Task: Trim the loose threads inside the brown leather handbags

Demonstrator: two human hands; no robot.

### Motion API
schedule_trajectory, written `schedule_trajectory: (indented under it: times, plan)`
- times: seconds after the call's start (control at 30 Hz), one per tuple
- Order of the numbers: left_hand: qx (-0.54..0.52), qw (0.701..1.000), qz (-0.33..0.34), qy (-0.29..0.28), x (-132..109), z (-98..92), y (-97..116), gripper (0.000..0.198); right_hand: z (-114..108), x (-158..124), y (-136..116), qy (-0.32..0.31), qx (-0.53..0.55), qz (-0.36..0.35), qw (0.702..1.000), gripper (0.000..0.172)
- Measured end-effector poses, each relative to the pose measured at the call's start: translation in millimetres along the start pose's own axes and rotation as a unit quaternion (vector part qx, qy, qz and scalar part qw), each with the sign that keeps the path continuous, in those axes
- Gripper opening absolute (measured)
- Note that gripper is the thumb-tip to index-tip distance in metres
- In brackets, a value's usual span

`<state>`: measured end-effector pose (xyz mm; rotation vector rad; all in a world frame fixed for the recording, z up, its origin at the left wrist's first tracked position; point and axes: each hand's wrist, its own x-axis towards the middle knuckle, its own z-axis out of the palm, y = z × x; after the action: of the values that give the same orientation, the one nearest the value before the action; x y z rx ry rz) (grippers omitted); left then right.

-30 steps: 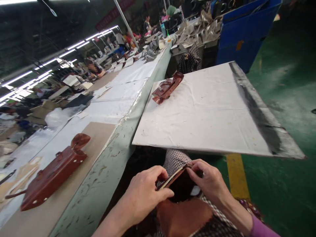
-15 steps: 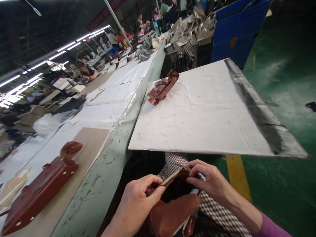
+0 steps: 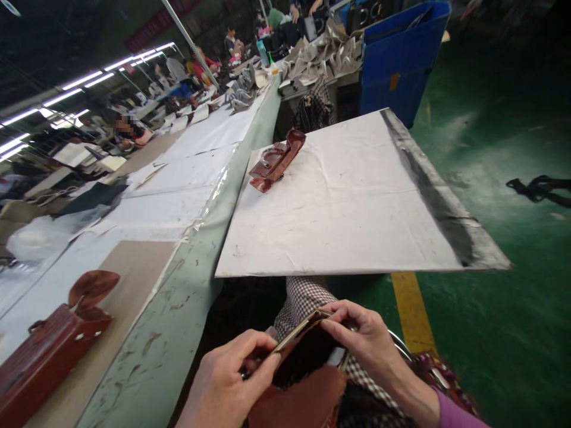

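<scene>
On my lap, over checked cloth, rests a brown leather bag with its mouth spread and a dark inside. My left hand pinches the left part of its far rim between thumb and fingers. Farther right along that rim, my right hand grips the edge near a corner. A pale strip runs along the rim between both hands. The bag's lower part falls outside the view.
A white board lies ahead, bearing a small brown leather piece with a handle. On the long table at left sits another brown leather bag. Behind stand a blue bin and piled grey-beige pieces. Several people work farther back.
The view has turned slightly right, so the surroundings sit farther left. Both hands keep their hold on the bag's rim. A dark strap on the floor shows more fully at right.
</scene>
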<state>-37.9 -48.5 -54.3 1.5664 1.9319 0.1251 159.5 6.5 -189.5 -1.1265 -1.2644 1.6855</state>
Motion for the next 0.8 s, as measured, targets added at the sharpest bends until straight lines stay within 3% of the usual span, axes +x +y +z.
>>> schedule_trajectory:
  times: [0.23, 0.63, 0.8]
  plan:
    - [0.037, 0.999, 0.016, 0.021, -1.9, 1.8, 5.5, 0.014, 4.5, 3.8, 0.9, 0.025, -0.041, -0.007, 0.999, 0.020]
    - [0.024, 0.998, -0.001, -0.052, 2.8, -4.2, 18.3, 0.007, 4.7, 3.7, -4.3, 0.035, -0.082, 0.021, 0.996, 0.025]
    - [0.119, 0.990, 0.048, -0.058, 13.9, -0.3, 27.6, 0.007, 10.2, -0.3, -7.8, 0.020, -0.099, -0.002, 0.995, 0.025]
